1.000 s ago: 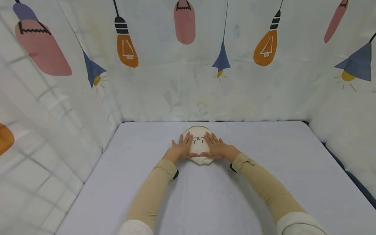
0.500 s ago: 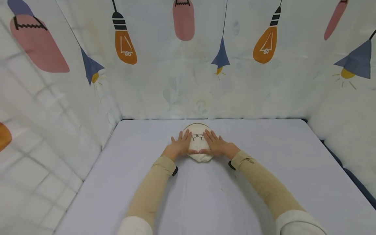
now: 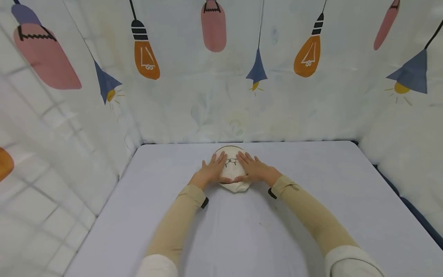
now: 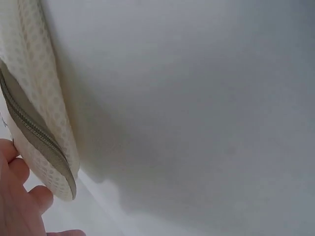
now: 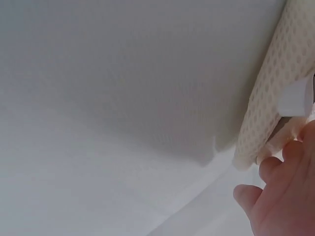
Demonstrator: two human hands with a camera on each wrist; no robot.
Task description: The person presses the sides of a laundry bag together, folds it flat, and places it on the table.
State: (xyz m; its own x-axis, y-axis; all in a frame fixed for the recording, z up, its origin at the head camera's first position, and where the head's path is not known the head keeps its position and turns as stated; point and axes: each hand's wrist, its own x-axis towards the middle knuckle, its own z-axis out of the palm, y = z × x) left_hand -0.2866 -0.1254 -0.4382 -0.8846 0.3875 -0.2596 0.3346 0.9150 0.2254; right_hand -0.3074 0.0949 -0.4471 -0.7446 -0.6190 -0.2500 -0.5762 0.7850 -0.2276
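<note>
A cream mesh laundry bag (image 3: 231, 169) with a zipper and a small line drawing on top lies near the far side of the table. My left hand (image 3: 210, 171) rests on its left side, fingers spread and straight. On the right side my right hand (image 3: 255, 169) presses down the same way, and both thumbs point inward across the bag's near part. The left wrist view shows the grey-brown zipper (image 4: 34, 128) along the bag's padded edge, fingertips beside it. In the right wrist view a white tag (image 5: 295, 97) sticks out at the zipper, by the right fingers.
The white-covered table (image 3: 228, 231) reaches back to a fabric wall (image 3: 166, 107) printed with lamps and bulbs. More of this fabric hangs at the left and right sides. A dark strip (image 3: 415, 211) runs along the table's right edge.
Both hands stay on the laundry bag and have drawn slightly closer together. The drawing on top now looks more crumpled, and the near edge puckers below the thumbs.
</note>
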